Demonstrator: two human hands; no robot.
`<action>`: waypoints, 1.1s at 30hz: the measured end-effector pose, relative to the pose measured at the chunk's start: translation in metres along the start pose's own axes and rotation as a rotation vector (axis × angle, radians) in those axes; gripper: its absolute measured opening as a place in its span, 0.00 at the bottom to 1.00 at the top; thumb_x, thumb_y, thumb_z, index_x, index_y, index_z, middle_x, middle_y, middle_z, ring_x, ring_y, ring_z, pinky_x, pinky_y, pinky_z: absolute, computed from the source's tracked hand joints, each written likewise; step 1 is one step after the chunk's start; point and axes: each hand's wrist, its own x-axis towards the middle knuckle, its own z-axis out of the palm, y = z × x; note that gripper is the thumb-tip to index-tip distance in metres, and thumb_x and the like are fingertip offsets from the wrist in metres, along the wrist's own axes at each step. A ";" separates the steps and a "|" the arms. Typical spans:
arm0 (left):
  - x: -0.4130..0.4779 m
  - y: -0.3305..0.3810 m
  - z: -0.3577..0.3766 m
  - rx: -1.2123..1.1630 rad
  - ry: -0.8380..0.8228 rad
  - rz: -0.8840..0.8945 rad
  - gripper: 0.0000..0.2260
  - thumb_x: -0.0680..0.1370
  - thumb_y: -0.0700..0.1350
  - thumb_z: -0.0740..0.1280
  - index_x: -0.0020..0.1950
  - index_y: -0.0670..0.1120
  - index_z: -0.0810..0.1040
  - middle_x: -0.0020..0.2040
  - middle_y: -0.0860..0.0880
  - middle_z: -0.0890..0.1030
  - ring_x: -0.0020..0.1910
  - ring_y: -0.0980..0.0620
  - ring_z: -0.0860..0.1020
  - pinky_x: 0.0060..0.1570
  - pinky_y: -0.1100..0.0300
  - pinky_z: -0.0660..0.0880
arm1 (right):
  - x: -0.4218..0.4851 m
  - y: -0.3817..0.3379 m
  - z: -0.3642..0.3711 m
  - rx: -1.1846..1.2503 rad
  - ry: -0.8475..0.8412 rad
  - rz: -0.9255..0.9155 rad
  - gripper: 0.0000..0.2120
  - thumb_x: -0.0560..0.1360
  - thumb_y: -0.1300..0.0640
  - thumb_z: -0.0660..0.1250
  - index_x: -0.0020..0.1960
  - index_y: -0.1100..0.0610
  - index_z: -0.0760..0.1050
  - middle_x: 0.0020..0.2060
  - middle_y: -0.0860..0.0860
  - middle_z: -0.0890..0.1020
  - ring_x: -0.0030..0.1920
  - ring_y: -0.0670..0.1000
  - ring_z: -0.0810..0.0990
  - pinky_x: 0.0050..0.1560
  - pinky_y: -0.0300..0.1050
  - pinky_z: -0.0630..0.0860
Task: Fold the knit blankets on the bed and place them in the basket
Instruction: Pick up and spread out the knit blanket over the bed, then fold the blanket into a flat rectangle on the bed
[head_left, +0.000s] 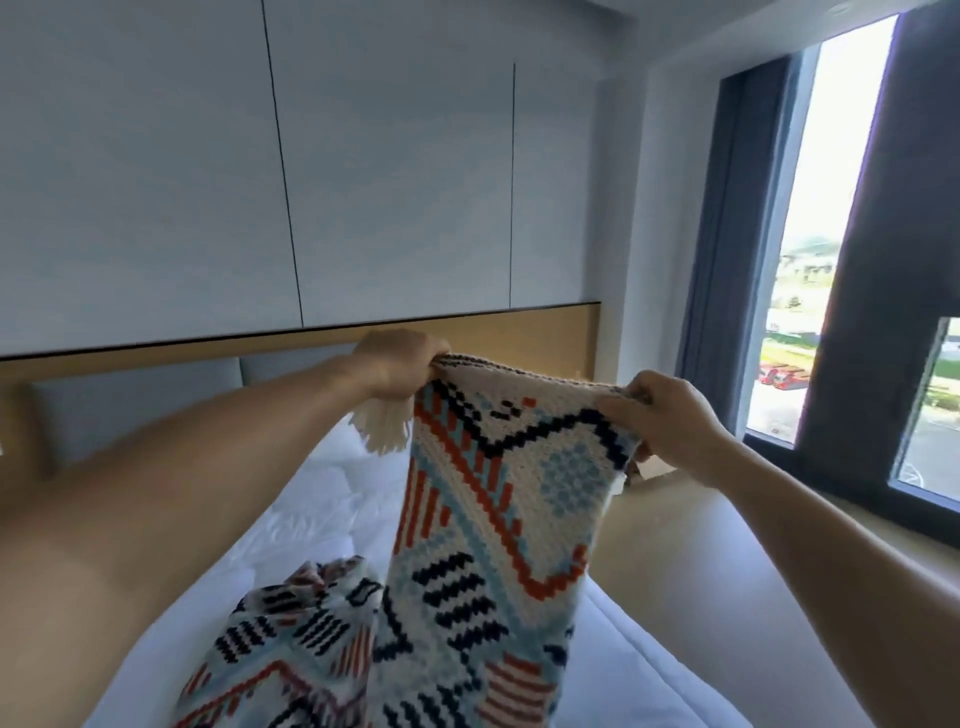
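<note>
The blanket (483, 499) hung with its long axis vertical above the bed (311, 519), lower end bunched on the mattress. The left hand (397, 366) and right hand (662, 421) each gripped a top corner; fringe pointed downward.

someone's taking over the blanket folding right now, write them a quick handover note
Left hand: shut on the top edge of the patterned knit blanket, near its fringe.
Right hand: shut on the same edge, at the other end.
Blanket hangs lifted between both hands; its lower part is bunched on the white bed.
Done: blanket picked up by one edge.
Left: fold it and put it in the basket, which is not in view.
</note>
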 end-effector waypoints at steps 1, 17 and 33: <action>0.016 0.015 0.001 0.024 0.026 0.010 0.08 0.80 0.47 0.58 0.49 0.54 0.76 0.47 0.51 0.81 0.45 0.48 0.77 0.43 0.54 0.72 | 0.005 0.008 -0.012 0.011 0.050 0.003 0.15 0.73 0.50 0.73 0.43 0.62 0.75 0.39 0.59 0.82 0.30 0.55 0.81 0.25 0.45 0.78; 0.136 0.150 0.037 0.015 0.487 0.252 0.10 0.79 0.41 0.58 0.56 0.46 0.76 0.48 0.45 0.83 0.41 0.41 0.80 0.53 0.51 0.68 | 0.010 0.066 -0.134 -0.235 0.493 -0.161 0.13 0.73 0.49 0.73 0.39 0.53 0.70 0.31 0.42 0.74 0.32 0.41 0.72 0.32 0.33 0.66; -0.173 -0.036 0.288 -0.126 0.141 0.475 0.10 0.70 0.32 0.67 0.44 0.45 0.82 0.35 0.46 0.81 0.31 0.44 0.77 0.43 0.57 0.66 | -0.203 0.100 0.154 -0.383 -0.510 0.041 0.20 0.71 0.44 0.72 0.30 0.48 0.63 0.24 0.46 0.70 0.28 0.48 0.70 0.30 0.43 0.64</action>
